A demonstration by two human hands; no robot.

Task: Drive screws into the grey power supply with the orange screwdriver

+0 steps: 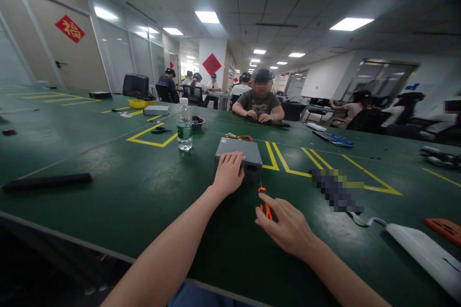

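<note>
Where the green table [118,201] stretches off to the left, a long flat black bar [46,181] lies by itself, matte and straight-edged. The tabletop has a dull, scuffed sheen and is marked with yellow tape lines. Further in stands a clear plastic water bottle [184,124], white-capped with a green label, upright and well apart from the work.

At the middle, the left hand [228,172] rests palm-down on the near left corner of the grey metal box [240,149], fingers loose over its top, pressing rather than clasping. The box is a low rectangular casing of smooth sheet metal, flat on the table straight ahead, with coloured wires showing at its far edge. Just right of it, the right hand [288,228] pinches the orange-and-black handle of a slim screwdriver [265,205] between thumb and fingers, its thin shaft running up to the box's near right face.

By my reading the step is working a screw on that face, though the screw is too small to see. The next move calls for the tip seated square and the left hand bracing the casing against sliding.

Off to the right lie a white plastic device [425,252] with a cord and a flat orange tool [444,228], untouched
</note>
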